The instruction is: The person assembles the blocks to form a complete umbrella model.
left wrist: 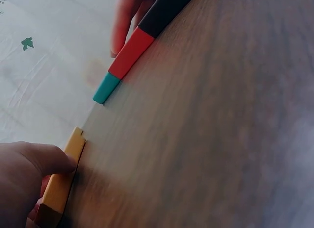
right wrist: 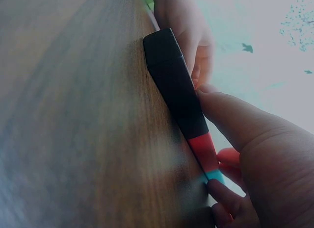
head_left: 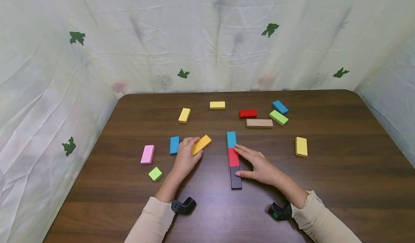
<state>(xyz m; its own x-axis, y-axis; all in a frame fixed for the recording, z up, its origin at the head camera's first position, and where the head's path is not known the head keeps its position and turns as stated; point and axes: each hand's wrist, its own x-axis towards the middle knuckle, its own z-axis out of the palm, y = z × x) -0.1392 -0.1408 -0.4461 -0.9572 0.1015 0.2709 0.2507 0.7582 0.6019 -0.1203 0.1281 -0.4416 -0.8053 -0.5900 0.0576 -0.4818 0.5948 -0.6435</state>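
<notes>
My left hand pinches an orange-yellow block, which sits slanted between thumb and fingers; the left wrist view shows the thumb along the side of this block. To its right, a light blue block, a red block and a black block lie end to end in a straight row. My right hand rests along the row's right side, fingers extended. Its fingertips touch near the joint of the light blue and red blocks, and its thumb lies against the black block.
Left of my left hand lie a blue block, a pink block and a green block. Farther back are yellow blocks, a red block, a tan block, a green block and a blue block.
</notes>
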